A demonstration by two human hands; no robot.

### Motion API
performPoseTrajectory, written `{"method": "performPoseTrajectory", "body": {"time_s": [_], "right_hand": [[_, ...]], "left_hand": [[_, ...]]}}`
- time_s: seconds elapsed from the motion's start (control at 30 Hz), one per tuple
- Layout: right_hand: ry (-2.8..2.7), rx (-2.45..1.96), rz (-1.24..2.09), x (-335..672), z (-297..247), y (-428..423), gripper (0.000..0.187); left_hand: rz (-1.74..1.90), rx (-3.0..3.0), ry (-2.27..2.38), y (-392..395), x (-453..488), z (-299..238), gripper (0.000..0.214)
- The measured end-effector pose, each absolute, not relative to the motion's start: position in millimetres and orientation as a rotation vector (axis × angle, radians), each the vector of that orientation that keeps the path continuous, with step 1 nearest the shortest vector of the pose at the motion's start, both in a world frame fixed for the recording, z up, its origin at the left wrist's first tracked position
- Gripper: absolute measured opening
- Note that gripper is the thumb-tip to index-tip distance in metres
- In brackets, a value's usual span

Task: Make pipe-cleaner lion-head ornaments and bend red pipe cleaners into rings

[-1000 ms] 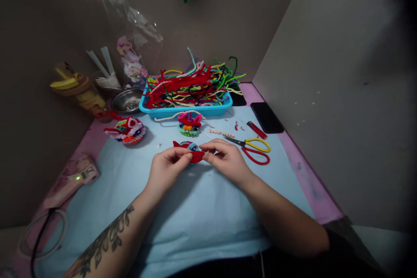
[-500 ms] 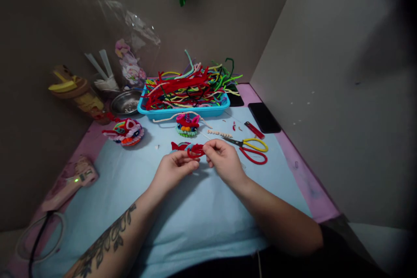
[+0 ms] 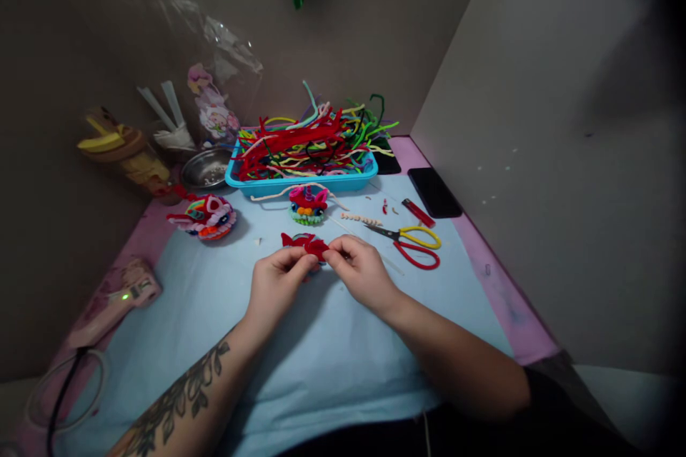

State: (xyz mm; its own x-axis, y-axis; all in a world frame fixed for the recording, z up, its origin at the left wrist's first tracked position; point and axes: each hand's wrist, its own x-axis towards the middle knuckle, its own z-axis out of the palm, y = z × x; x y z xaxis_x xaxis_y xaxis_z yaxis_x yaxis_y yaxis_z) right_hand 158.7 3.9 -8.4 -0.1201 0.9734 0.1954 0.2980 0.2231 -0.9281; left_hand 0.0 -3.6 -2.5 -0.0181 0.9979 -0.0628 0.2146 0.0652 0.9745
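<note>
Between the fingertips of both hands is a red fuzzy pipe-cleaner piece (image 3: 316, 247). My left hand (image 3: 276, 286) pinches its left side, thumb against fingers. On its right side my right hand (image 3: 363, 277) pinches it too, and the two thumbs are nearly touching. Just behind the fingers shows a red and blue fuzzy piece (image 3: 292, 240), partly hidden; whether it joins the held piece I cannot tell. Farther back sits a small pipe-cleaner animal head (image 3: 308, 206) with a pink horn. Scissors (image 3: 412, 237) with yellow and red handles lie right of my right hand.
A blue tray (image 3: 316, 186) heaped with colourful pipe cleaners (image 3: 305, 143) stands at the back. To the left are a finished-looking fuzzy head (image 3: 206, 216), a metal bowl (image 3: 206, 169) and a pink device (image 3: 121, 303). A red lighter-like object (image 3: 419, 213) and a phone (image 3: 434, 193) lie right.
The red loop that stood out between my hands is now drawn in and bunched at the fingertips. My right hand has shifted slightly left and my left hand is turned a little more upright.
</note>
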Motion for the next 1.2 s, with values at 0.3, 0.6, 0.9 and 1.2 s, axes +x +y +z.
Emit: {"method": "performPoseTrajectory", "body": {"time_s": [0.3, 0.6, 0.9, 1.2], "right_hand": [[-1.754, -1.188, 0.865, 161, -7, 4, 0.016], [-1.577, -1.165, 1.063, 160, -7, 4, 0.011], [-1.705, -1.067, 0.77, 163, -12, 4, 0.025], [-1.837, -1.044, 0.658, 165, -11, 5, 0.017]], "left_hand": [[1.068, 1.335, 1.438, -5, -2, -2, 0.024], [1.02, 1.548, 1.453, -5, -5, 1, 0.022], [0.902, 2.041, 1.325, -3, -5, -3, 0.018], [0.84, 2.204, 1.25, 0, -11, -8, 0.018]]}}
